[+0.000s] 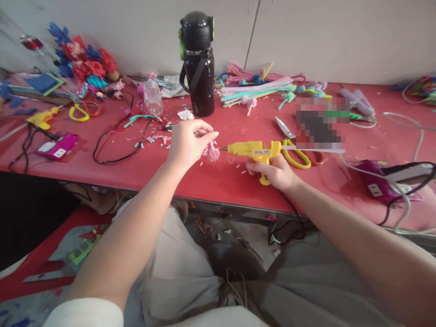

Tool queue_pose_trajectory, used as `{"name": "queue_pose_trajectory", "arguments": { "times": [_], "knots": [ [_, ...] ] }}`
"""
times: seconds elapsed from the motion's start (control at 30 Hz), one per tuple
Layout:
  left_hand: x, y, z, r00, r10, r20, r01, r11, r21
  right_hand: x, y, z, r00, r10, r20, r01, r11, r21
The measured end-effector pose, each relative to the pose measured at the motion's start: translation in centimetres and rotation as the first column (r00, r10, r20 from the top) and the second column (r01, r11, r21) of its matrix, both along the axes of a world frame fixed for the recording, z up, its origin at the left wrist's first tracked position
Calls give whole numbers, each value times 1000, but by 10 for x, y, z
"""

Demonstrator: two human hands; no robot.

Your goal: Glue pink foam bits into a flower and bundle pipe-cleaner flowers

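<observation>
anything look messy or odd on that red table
Yes: small pink and pale scraps lie strewn over the red table near the left hand, looking like litter. A crumpled white piece sits by the black bottle. A pixelated patch hides whatever lies there. I see no obvious liquid spill.

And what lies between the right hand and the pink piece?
In the head view: the yellow glue gun, nozzle toward the pink piece, and small scraps.
</observation>
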State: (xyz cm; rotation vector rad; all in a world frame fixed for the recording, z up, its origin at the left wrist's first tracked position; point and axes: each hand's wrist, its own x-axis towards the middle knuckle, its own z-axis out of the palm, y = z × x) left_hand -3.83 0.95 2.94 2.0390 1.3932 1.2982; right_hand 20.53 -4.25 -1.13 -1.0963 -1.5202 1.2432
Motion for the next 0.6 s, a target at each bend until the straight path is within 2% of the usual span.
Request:
{"name": "queue_pose_trajectory", "arguments": {
  "times": [0.27,0.6],
  "knots": [
    [1,-3,3,1000,-14,-19,14,1000,-7,-2,-2,1,998,-28,55,31,998,-55],
    [1,-1,-2,1000,-17,13,17,999,-27,-6,-4,6,996,-44,76,49,997,-65]
  ]
}}
